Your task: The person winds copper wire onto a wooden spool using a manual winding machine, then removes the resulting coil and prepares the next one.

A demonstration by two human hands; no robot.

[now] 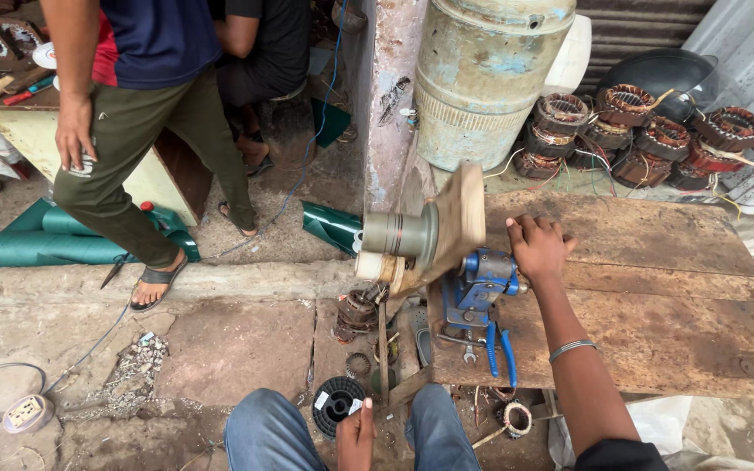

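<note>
A blue hand-cranked winding machine (480,283) is fixed at the left edge of a worn wooden table (656,305). My right hand (538,249) is closed on its crank handle at the machine's right side. On its shaft, a wooden former (451,222) with a grey and cream cylinder (397,237) is motion-blurred. My left hand (355,436) rests between my knees in blue jeans, fingers curled, just right of a black spool (335,403). No wire is visible in it.
Blue-handled pliers (501,349) hang at the table edge. Several copper-wound stators (647,131) and a large metal cylinder (482,78) stand behind. A person in green trousers (133,148) stands at the left, another sits beyond. A socket box (26,412) lies on the floor.
</note>
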